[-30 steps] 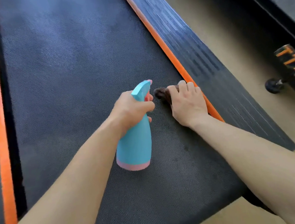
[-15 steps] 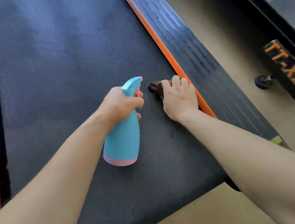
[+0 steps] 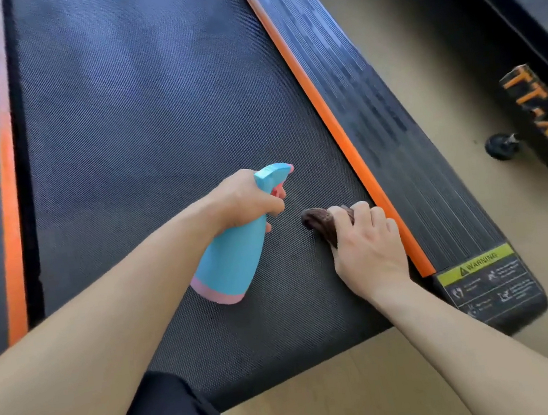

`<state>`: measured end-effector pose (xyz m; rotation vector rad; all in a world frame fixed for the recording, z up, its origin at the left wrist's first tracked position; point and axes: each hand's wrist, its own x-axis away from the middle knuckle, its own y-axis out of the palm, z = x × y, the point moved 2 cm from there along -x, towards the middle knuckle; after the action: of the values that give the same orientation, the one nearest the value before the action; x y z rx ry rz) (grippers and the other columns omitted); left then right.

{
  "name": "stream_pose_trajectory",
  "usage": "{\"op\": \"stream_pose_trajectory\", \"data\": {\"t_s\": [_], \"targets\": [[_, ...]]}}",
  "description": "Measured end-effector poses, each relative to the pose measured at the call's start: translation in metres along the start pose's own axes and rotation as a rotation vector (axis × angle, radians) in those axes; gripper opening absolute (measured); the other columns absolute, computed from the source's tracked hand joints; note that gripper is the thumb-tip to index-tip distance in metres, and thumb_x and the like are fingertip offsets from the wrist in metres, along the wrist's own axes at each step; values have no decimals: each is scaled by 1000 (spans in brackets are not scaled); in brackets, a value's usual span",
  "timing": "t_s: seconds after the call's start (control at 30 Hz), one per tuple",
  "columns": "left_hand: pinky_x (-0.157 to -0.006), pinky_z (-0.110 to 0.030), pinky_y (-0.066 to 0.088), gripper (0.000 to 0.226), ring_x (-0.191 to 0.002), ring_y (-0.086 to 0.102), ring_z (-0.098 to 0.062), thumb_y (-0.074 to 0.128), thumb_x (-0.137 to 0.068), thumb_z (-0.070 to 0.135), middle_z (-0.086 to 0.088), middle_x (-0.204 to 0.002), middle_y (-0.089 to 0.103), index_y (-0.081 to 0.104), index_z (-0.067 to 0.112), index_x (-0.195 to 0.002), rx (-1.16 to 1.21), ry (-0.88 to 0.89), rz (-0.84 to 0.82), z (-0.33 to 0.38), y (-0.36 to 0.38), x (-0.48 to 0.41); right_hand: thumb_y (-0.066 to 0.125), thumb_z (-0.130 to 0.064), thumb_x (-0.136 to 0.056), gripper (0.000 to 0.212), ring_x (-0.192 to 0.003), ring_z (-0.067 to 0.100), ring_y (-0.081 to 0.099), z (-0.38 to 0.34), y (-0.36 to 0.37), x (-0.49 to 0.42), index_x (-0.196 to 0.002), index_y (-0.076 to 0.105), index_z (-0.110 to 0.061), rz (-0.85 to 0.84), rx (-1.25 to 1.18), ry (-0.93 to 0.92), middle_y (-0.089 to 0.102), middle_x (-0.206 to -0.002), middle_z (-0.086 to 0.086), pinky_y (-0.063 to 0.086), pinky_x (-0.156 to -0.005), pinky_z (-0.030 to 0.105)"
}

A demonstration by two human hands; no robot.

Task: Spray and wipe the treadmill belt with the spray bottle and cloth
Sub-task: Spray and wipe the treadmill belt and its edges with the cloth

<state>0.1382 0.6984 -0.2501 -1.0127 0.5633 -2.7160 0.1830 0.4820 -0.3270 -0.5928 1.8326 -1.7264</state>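
Presently we record the left hand [image 3: 240, 201] curled round a light-blue plastic spray bottle [image 3: 234, 264], nozzle toward 1 o'clock; at its 3 o'clock the right hand [image 3: 367, 244] clutches a dark-brown crumpled cloth [image 3: 319, 220] against the black textured treadmill belt [image 3: 151, 119] (beside the orange edge strip [image 3: 322, 105]).

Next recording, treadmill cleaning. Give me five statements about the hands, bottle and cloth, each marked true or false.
1. The left hand grips the light blue plastic spray bottle with a pink base. True.
2. The right hand holds a bunched dark brown cloth against the black textured treadmill belt. True.
3. The bottle stands upright on the belt, untouched. False: it is tilted in the left hand's grip.
4. The cloth lies by the left orange strip. False: it is close to the right orange edge strip.
5. A yellow warning label sits at the near end of the right side rail. True.
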Motion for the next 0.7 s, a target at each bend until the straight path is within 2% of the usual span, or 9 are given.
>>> {"op": "stream_pose_trajectory", "data": {"t_s": [0.1,0.2,0.27,0.33,0.4,0.47,0.53,0.6,0.7], "targets": [[-83,-51,67,16,-99,78,-39,73,-70,15,-12,-112,77,70,12,-85,-19,11,-29,1,2,8,63,-29,-90,44,-88,33,50,0,-3,0,-131,56,-16,7,-17,-7,54,-108,14,43,-69,43],[-77,-48,68,8,-103,76,-40,69,-63,19,-18,-109,75,66,24,-69,-36,34,-47,2,4,13,68,-31,-86,47,-88,33,52,2,-10,5,-129,56,-15,25,-64,-28,54,-107,14,46,-68,44],[-80,-48,67,10,-88,79,-36,71,-67,18,-11,-94,74,63,25,-67,-52,21,-61,2,4,13,71,-30,-83,49,-87,33,52,2,-13,16,-128,57,-16,31,-66,-46,54,-107,13,46,-68,44],[-73,-37,65,16,-69,77,-24,71,-77,12,-1,-80,68,61,24,-73,-84,1,-66,1,5,10,71,-29,-83,50,-88,32,51,2,-14,30,-129,57,-17,28,-54,-51,54,-107,13,46,-69,43],[-65,-27,57,19,-61,75,-19,69,-83,8,3,-72,64,59,23,-76,-111,-11,-54,-1,4,10,71,-28,-82,51,-89,33,52,2,-14,39,-130,57,-16,28,-49,-39,55,-108,13,45,-70,43],[-66,-30,59,18,-63,75,-20,69,-83,7,2,-76,65,60,21,-76,-105,6,-53,-4,2,12,72,-27,-81,51,-88,34,52,0,-14,34,-129,58,-15,56,-40,-44,55,-108,14,44,-70,44],[-76,-41,66,8,-74,78,-29,72,-77,12,2,-85,70,67,15,-81,-57,26,-43,-10,-3,16,72,-25,-82,48,-88,35,52,-4,-9,9,-127,59,-15,85,-9,-61,55,-108,15,42,-70,44],[-81,-46,67,29,-89,79,-34,70,-65,19,3,-88,72,71,9,-92,-17,38,-17,-16,-9,19,67,-25,-85,42,-92,36,51,-10,-4,-35,-125,57,-16,71,21,-42,54,-110,15,42,-74,44],[-74,-41,68,27,-91,78,-31,69,-62,21,-10,-101,76,71,12,-87,37,46,35,-25,-13,19,50,-21,-94,36,-111,38,48,-22,-5,-118,-130,50,-17,-22,18,17,48,-128,16,39,-91,47]]}}
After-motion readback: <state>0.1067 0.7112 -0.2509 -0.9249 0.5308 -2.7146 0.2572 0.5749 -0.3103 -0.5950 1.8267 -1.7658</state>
